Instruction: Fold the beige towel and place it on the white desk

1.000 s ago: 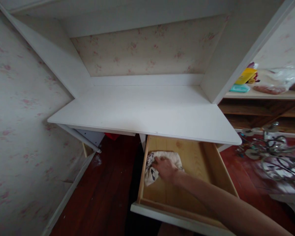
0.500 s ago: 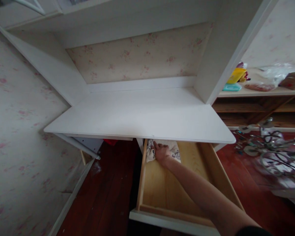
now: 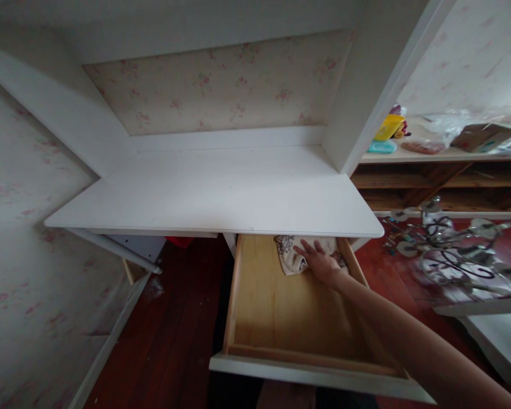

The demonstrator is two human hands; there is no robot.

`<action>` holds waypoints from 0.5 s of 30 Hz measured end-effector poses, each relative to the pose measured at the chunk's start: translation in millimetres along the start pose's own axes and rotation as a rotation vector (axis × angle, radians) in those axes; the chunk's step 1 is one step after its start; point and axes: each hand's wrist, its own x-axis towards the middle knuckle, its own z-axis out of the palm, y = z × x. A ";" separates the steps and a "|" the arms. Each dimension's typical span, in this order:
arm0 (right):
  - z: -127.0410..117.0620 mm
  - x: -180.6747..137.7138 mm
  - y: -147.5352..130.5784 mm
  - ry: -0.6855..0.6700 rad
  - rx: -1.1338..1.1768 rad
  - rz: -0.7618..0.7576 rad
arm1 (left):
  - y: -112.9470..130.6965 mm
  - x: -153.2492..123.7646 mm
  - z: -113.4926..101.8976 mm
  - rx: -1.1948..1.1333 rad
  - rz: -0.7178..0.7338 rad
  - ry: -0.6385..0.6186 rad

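Note:
My right hand (image 3: pixel 319 262) lies flat on a white cloth with a dark pattern (image 3: pixel 293 258), its fingers spread over the fabric. Both are at the back right of a pulled-out wooden drawer (image 3: pixel 276 318), where the cloth rests on the drawer bottom near the right side wall. The desk's top partly covers the drawer's back end. My left hand cannot be made out. Below the drawer front shows a dim brownish shape (image 3: pixel 285 395) that I cannot identify.
Above the drawer is a white desk top (image 3: pixel 221 193) with upright side panels. On the right, a chandelier (image 3: pixel 451 244) with glass parts stands over the red wooden floor (image 3: pixel 174 335). Behind it a low shelf (image 3: pixel 409 180) bears a yellow container (image 3: pixel 389 127) and a cardboard box (image 3: pixel 483 137).
My right hand has slid the cloth from the drawer's back left corner across to its back right. The view has shifted a little to the right.

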 end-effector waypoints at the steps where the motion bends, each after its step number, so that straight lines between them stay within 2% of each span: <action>1: -0.4 -3.8 4.9 0.016 -0.021 -0.013 | 0.1 -0.3 1.0 0.002 0.002 0.005; 5: -5.3 -20.7 4.1 0.100 -0.005 -0.100 | 0.0 -1.4 3.1 0.011 0.008 0.025; 8: -3.9 -41.1 -1.7 0.097 0.037 -0.175 | -1.1 -2.2 3.1 0.013 0.013 0.040; 11: 1.9 -69.7 -4.3 0.004 0.062 -0.305 | -2.0 -2.4 3.6 0.006 0.020 0.052; 15: 7.7 -106.5 -7.4 -0.225 0.112 -0.495 | -2.7 -1.1 5.1 -0.012 0.030 0.066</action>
